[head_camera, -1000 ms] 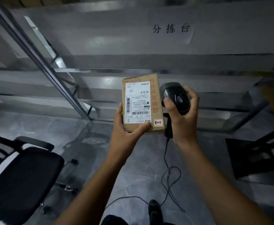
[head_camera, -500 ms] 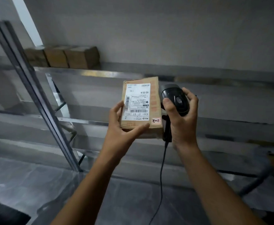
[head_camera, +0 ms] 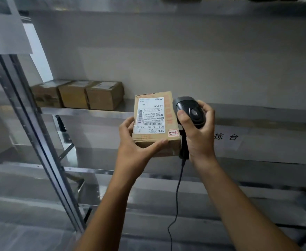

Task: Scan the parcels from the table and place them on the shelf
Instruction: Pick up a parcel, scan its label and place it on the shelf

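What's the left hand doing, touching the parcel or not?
Touching. The head view shows the left hand gripping the parcel, thumb across its near edge.

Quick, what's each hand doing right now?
Left hand: holding the cardboard parcel.
Right hand: gripping the black scanner.

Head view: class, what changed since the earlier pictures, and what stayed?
The view and both hands rose toward the grey metal shelf, where three brown cardboard boxes now show. Unchanged: left hand holds the labelled brown cardboard parcel, right hand grips the black corded scanner.
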The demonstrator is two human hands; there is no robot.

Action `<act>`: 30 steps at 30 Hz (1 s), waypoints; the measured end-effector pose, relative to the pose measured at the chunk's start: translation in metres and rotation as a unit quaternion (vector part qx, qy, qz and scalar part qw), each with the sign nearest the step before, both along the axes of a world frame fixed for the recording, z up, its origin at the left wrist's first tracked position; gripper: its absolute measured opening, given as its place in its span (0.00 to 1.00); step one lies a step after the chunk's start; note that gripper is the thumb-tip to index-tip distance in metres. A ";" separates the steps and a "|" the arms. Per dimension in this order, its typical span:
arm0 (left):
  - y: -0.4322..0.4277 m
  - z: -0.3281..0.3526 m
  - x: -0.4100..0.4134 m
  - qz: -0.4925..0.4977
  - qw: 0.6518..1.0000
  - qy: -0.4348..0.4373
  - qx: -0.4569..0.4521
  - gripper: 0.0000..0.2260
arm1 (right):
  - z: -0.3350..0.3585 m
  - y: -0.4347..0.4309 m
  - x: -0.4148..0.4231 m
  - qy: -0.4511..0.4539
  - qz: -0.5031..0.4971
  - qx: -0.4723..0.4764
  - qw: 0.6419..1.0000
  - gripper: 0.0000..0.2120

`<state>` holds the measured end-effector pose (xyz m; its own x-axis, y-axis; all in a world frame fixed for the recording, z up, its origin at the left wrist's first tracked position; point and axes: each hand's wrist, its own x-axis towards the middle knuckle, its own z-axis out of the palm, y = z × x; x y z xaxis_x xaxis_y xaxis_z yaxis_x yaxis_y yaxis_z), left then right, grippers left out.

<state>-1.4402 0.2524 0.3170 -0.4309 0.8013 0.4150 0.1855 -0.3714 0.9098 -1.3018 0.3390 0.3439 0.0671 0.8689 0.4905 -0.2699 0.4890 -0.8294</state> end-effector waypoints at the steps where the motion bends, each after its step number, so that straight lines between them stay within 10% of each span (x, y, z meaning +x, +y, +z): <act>1: 0.009 -0.001 -0.007 0.006 1.000 0.001 -0.001 0.46 | 0.000 0.009 -0.007 -0.001 0.001 -0.003 1.000 0.32; 20: 0.163 -0.012 -0.121 0.185 0.981 0.032 -0.048 0.44 | -0.021 0.177 -0.134 0.026 0.148 -0.061 0.987 0.29; 30: 0.199 -0.017 -0.146 0.301 0.889 0.344 0.001 0.26 | -0.018 0.199 -0.165 0.014 0.147 -0.091 0.985 0.29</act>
